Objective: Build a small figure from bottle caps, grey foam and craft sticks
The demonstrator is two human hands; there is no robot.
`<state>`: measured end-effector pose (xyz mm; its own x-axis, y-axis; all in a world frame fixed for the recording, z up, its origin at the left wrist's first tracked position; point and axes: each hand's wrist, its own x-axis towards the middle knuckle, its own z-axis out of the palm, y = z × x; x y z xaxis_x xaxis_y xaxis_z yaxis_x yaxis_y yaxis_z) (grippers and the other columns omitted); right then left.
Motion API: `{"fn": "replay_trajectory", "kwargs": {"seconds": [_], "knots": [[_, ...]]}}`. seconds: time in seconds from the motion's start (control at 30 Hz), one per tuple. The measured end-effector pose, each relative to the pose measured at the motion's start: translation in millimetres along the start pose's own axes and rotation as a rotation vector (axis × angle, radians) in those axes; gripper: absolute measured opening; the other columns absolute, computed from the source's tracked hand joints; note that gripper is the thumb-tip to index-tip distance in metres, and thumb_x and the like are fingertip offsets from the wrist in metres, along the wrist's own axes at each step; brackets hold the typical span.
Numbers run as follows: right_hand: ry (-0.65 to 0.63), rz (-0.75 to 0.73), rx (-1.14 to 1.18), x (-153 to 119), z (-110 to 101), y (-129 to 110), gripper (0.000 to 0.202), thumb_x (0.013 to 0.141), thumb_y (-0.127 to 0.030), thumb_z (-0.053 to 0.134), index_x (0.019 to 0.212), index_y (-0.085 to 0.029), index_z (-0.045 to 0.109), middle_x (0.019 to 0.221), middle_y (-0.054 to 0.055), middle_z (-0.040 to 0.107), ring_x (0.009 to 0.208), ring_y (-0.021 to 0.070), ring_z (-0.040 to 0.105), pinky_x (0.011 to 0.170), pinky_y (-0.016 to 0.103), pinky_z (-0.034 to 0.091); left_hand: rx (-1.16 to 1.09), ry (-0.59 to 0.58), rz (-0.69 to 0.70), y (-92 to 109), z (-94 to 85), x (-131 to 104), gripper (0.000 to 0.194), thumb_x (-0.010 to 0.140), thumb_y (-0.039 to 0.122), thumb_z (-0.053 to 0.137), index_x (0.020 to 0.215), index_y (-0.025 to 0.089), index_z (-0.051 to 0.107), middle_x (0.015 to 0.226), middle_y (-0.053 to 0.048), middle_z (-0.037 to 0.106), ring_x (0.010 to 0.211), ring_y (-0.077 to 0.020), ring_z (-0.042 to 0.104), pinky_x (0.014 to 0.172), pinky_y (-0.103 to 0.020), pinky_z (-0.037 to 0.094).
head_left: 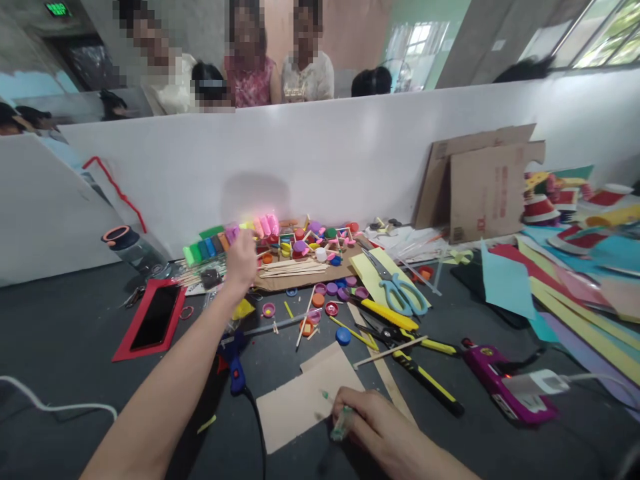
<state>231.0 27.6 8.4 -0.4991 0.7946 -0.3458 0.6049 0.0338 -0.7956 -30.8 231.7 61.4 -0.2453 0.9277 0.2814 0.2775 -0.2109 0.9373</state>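
My left hand [242, 259] reaches forward to a row of coloured modelling clay packs [210, 247] by the white partition. Its fingertips are blurred and partly hidden behind the hand, so I cannot tell whether they grip a pack. My right hand [367, 417] is closed around a small, clear, green-tinted object [341, 425] above the front of the table. A small green tip [325, 395] shows just beyond its fingers. Under it lies a piece of tan cardboard [290, 413]. A blue glue gun [235, 367] rests below my left forearm.
Scissors [403, 293], a yellow cutter [390, 313], pliers [425, 380] and bottle caps [343, 335] lie mid-table. A purple power strip [505, 380] and coloured paper [510, 280] are right. A phone [156, 317] and a bottle [133, 250] are left. People [305, 73] sit beyond the partition [340, 153].
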Motion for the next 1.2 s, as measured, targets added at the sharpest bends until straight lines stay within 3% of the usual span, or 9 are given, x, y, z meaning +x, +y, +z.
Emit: {"fn": "replay_trajectory", "kwargs": {"seconds": [0.1, 0.2, 0.37, 0.5, 0.6, 0.8, 0.93, 1.07, 1.2], "knots": [[0.033, 0.023, -0.015, -2, -1, 1, 0.024, 0.097, -0.027, 0.038, 0.085, -0.022, 0.058, 0.081, 0.002, 0.062, 0.080, 0.0182, 0.056, 0.072, 0.026, 0.037, 0.320, -0.283, 0.146, -22, 44.1, 8, 0.029, 0.095, 0.035, 0.062, 0.116, 0.015, 0.062, 0.112, -0.008, 0.066, 0.094, -0.0206, 0.066, 0.081, -0.040, 0.057], [0.026, 0.033, -0.028, -4, -2, 1, 0.024, 0.096, -0.028, 0.038, 0.085, -0.021, 0.059, 0.082, 0.004, 0.064, 0.081, 0.0195, 0.058, 0.072, 0.026, 0.039, 0.568, -0.514, 0.294, -38, 77.8, 12, 0.031, 0.095, 0.034, 0.062, 0.120, 0.016, 0.061, 0.121, -0.010, 0.064, 0.103, -0.0229, 0.065, 0.087, -0.044, 0.056], [0.023, 0.042, -0.026, -9, -6, 9, 0.021, 0.094, -0.025, 0.039, 0.087, -0.021, 0.059, 0.085, 0.005, 0.066, 0.081, 0.0198, 0.061, 0.072, 0.026, 0.040, 0.862, -0.681, 0.478, -53, 92.8, 21, 0.033, 0.095, 0.033, 0.062, 0.123, 0.017, 0.061, 0.125, -0.011, 0.062, 0.108, -0.0246, 0.063, 0.091, -0.047, 0.055], [0.048, 0.035, -0.025, -8, -8, 12, 0.020, 0.092, -0.020, 0.040, 0.084, -0.021, 0.058, 0.079, 0.003, 0.064, 0.075, 0.0182, 0.059, 0.069, 0.025, 0.040, 0.991, -0.684, 0.531, -52, 86.2, 21, 0.035, 0.094, 0.034, 0.062, 0.124, 0.016, 0.060, 0.128, -0.011, 0.061, 0.111, -0.0259, 0.062, 0.093, -0.049, 0.054], [0.085, 0.008, -0.024, -7, -9, 12, 0.018, 0.087, -0.013, 0.041, 0.085, -0.020, 0.058, 0.085, 0.004, 0.066, 0.080, 0.0185, 0.059, 0.074, 0.026, 0.041, 1.053, -0.663, 0.495, -42, 73.0, 6, 0.033, 0.095, 0.034, 0.062, 0.123, 0.017, 0.060, 0.128, -0.011, 0.061, 0.112, -0.0258, 0.062, 0.094, -0.049, 0.053], [0.102, 0.028, -0.004, -10, -10, 12, 0.019, 0.091, -0.019, 0.043, 0.089, -0.020, 0.062, 0.088, 0.004, 0.068, 0.082, 0.0195, 0.061, 0.075, 0.027, 0.041, 1.129, -0.751, 0.271, -18, 35.6, -83, 0.029, 0.097, 0.042, 0.056, 0.100, 0.014, 0.066, 0.097, -0.006, 0.069, 0.089, -0.0191, 0.067, 0.083, -0.041, 0.056], [0.083, 0.023, -0.017, -9, -6, 12, 0.020, 0.094, -0.024, 0.044, 0.089, -0.020, 0.063, 0.086, 0.004, 0.068, 0.080, 0.0190, 0.060, 0.072, 0.027, 0.040, 1.149, -0.847, 0.131, -16, 28.1, -132, 0.028, 0.097, 0.040, 0.057, 0.096, 0.013, 0.067, 0.091, -0.005, 0.070, 0.083, -0.0182, 0.068, 0.080, -0.039, 0.056], [0.080, 0.012, -0.028, -10, -5, 10, 0.019, 0.093, -0.022, 0.045, 0.089, -0.020, 0.063, 0.085, 0.003, 0.068, 0.079, 0.0186, 0.060, 0.071, 0.026, 0.039, 1.110, -0.881, 0.045, -12, 21.2, -139, 0.022, 0.097, 0.029, 0.053, 0.088, 0.015, 0.067, 0.086, -0.006, 0.070, 0.080, -0.0196, 0.067, 0.076, -0.036, 0.051], [0.093, 0.022, -0.012, -14, -6, 13, 0.019, 0.093, -0.021, 0.045, 0.088, -0.020, 0.063, 0.084, 0.003, 0.068, 0.079, 0.0184, 0.060, 0.071, 0.026, 0.040, 1.005, -0.929, -0.009, 9, -13.4, -133, 0.028, 0.091, 0.023, 0.049, 0.067, 0.020, 0.064, 0.070, -0.006, 0.067, 0.068, -0.0209, 0.062, 0.060, -0.029, 0.035]]}}
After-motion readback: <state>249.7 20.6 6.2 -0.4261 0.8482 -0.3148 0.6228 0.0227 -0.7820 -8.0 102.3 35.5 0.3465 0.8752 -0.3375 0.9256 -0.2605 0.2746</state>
